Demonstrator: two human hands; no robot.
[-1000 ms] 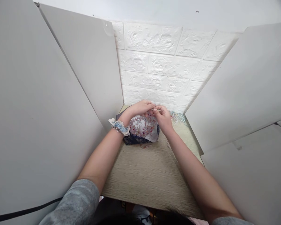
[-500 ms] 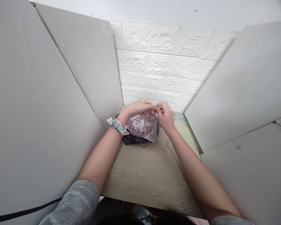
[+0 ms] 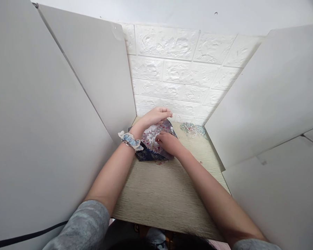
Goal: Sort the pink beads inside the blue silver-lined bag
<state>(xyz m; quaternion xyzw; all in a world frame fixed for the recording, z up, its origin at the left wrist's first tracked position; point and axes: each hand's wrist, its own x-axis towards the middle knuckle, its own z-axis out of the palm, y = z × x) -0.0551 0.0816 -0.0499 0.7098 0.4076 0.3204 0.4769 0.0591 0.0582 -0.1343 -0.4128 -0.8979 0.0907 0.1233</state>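
Observation:
A dark blue patterned tray [image 3: 148,155] with a pale lining stands near the back of the desk. Small pink, red and clear beads [image 3: 149,139] lie loose in it. Above its far side is my left hand [image 3: 158,116], thumb and fingers pinched together; what they hold is too small to make out. My right hand [image 3: 168,143] reaches low into the tray from the right, its fingers curled down at the beads. Whether a bead is between those fingertips cannot be seen. A blue and white lace scrunchie [image 3: 131,140] and a chain bracelet circle my left wrist.
Strings of clear and greenish beads [image 3: 194,130] lie on the wooden desk [image 3: 159,191] at the back right. Pale panels [image 3: 94,62] close in on both sides, with a white brick-patterned wall [image 3: 172,73] behind. A few reddish beads [image 3: 160,162] lie before the tray.
My right hand has left the left hand's fingertips and come down into the tray. My left hand stays pinched over the tray. More of the bead strings at the back right shows.

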